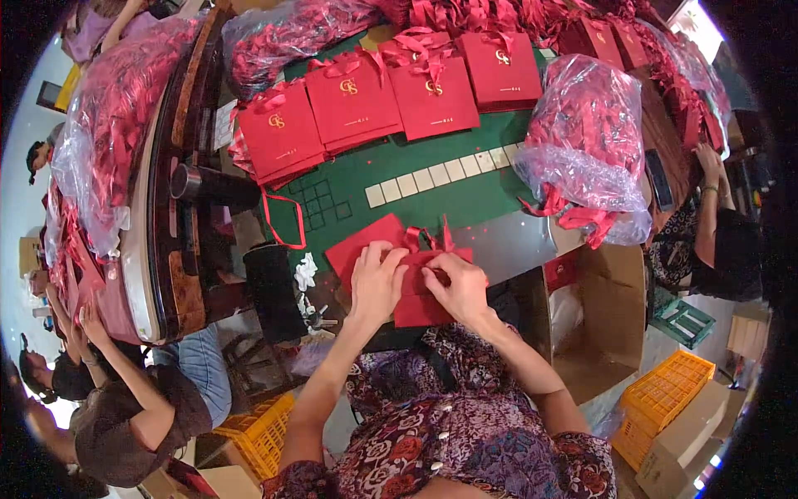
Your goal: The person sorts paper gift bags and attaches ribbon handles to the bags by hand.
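Note:
A red paper gift bag [422,311] lies at the near edge of the green table, directly in front of me. My left hand [376,279] is closed on its left part, with thumb and fingertips bent against the upper fold. On the other side, my right hand [460,285] pinches the bag near its top edge; the fingertips partly hide what they grip. A red ribbon handle [428,239] stands up in a loop between and beyond the hands. Another flat red piece, perhaps a second bag [359,246], sticks out at the upper left under my left hand.
Stacks of finished-looking red bags [349,100] stand farther back on the table [349,170]. Clear plastic sacks of red ribbon [586,137] sit at right and far left. A cardboard box [603,312] stands open at lower right, near an orange crate [665,399]. Other people work on both sides.

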A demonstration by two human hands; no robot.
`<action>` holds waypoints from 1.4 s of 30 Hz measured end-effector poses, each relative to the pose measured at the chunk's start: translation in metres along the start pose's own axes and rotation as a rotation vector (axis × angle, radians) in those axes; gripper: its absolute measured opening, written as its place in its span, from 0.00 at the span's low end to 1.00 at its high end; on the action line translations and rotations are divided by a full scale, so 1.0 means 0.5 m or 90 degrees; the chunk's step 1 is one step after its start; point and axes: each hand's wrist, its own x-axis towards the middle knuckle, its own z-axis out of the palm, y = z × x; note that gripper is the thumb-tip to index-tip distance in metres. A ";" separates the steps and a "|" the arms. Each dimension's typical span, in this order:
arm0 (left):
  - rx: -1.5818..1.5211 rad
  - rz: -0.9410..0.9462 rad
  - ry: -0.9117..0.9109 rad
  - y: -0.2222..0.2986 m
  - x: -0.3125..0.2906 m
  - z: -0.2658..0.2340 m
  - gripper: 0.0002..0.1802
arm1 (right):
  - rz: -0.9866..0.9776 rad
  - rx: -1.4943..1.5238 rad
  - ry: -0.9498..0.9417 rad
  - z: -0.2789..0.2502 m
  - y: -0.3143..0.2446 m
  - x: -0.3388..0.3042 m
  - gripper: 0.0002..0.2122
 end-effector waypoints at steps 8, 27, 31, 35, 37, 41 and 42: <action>-0.012 0.091 -0.030 -0.004 -0.006 0.014 0.09 | -0.073 -0.001 0.032 0.024 0.002 0.003 0.06; 0.017 0.032 -0.044 0.001 -0.029 0.021 0.15 | -0.106 -0.004 0.052 0.030 0.033 -0.011 0.08; -0.044 0.008 -0.050 0.005 -0.025 0.021 0.11 | -0.190 -0.021 0.071 0.040 0.048 -0.020 0.09; -0.032 0.030 -0.083 0.009 -0.015 0.014 0.07 | -0.251 -0.038 0.107 0.051 0.058 -0.028 0.11; -0.039 0.019 -0.089 0.017 -0.010 0.009 0.06 | -0.261 -0.032 0.125 0.053 0.059 -0.031 0.11; -0.111 -0.026 -0.112 0.015 -0.007 0.003 0.05 | -0.292 -0.052 0.122 0.048 0.054 -0.037 0.11; -0.149 -0.047 -0.120 0.012 -0.008 0.003 0.05 | -0.306 -0.069 0.124 0.048 0.052 -0.039 0.11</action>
